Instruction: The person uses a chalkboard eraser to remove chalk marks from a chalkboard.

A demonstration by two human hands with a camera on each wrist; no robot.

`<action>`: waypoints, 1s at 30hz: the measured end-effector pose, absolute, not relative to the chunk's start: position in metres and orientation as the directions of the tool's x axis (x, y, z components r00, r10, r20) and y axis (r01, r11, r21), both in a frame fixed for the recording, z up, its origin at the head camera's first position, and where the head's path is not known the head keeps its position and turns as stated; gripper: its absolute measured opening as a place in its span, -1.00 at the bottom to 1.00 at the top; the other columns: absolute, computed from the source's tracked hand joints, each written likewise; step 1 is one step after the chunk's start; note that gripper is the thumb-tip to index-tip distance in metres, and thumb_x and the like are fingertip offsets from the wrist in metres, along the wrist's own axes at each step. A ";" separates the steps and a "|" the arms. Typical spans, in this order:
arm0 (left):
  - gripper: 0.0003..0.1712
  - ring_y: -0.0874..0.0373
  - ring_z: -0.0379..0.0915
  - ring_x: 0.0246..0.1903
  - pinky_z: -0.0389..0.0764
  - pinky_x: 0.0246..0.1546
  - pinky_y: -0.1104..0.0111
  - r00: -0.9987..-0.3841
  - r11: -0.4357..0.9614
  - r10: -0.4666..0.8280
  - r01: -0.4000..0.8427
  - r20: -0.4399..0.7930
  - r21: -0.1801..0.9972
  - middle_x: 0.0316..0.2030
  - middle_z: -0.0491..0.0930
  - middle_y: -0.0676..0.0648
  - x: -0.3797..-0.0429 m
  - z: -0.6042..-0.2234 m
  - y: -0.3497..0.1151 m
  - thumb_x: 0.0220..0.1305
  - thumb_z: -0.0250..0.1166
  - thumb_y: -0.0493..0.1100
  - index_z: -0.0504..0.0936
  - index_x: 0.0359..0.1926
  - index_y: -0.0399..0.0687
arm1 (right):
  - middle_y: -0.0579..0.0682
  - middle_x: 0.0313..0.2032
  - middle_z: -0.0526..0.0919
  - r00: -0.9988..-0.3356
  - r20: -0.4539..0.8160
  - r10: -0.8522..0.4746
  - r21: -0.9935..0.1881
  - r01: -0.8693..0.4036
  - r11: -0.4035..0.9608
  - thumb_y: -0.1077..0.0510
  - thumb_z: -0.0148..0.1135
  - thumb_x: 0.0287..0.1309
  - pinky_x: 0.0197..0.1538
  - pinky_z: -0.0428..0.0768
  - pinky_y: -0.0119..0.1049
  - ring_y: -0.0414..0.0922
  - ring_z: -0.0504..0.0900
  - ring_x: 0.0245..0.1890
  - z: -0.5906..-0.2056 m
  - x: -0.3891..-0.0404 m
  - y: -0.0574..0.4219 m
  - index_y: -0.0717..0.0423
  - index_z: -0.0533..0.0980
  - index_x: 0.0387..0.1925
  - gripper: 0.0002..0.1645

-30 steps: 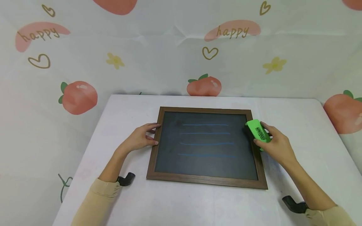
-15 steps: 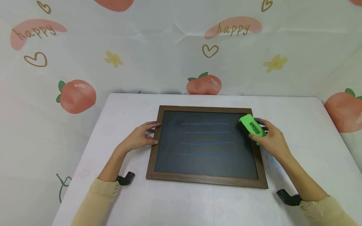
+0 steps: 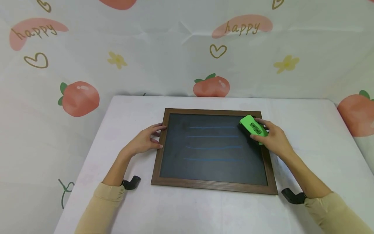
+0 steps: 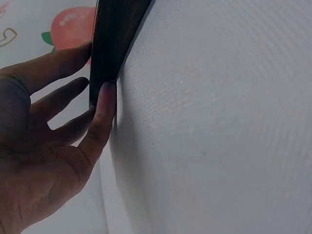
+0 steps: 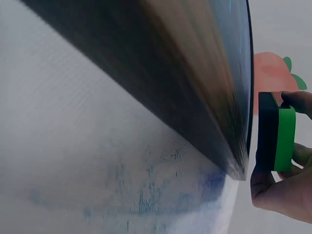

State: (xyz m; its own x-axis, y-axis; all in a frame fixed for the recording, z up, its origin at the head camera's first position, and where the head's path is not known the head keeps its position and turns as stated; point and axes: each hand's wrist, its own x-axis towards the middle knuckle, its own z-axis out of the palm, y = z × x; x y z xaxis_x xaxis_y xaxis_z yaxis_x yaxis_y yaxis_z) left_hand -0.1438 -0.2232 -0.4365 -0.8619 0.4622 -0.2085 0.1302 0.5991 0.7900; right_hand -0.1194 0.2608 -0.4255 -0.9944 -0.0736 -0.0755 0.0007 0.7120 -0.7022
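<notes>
Head view: gripping green eraser (image 3: 253, 126) in right hand (image 3: 274, 138), between thumb and fingers. Shifted left since a second ago, from right edge of chalkboard (image 3: 216, 172) to its upper right corner, just beside end of topmost of four blue lines (image 3: 212, 136); now within reach of them, apparently not wiped yet. Can't tell if pressed down or hovering. Resting left hand (image 3: 144, 139) against left side of brown frame (image 3: 214, 186), with fingers relaxed. Working on white table (image 3: 198, 208), before pale backdrop (image 3: 163, 48) printed with peaches (image 3: 211, 87).
</notes>
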 end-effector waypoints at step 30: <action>0.01 -0.21 0.49 0.12 0.65 -0.09 0.12 -0.877 0.669 0.394 0.068 -0.275 0.740 0.44 0.19 -0.26 -0.146 -0.431 -0.215 0.04 0.47 -0.43 0.22 0.50 -0.03 | 0.36 0.08 0.50 -0.981 -0.152 -0.123 -0.660 0.008 0.751 0.06 0.39 0.20 -0.22 0.42 -0.15 0.14 0.44 -0.18 -0.429 -0.141 0.249 0.22 0.23 0.44 -0.13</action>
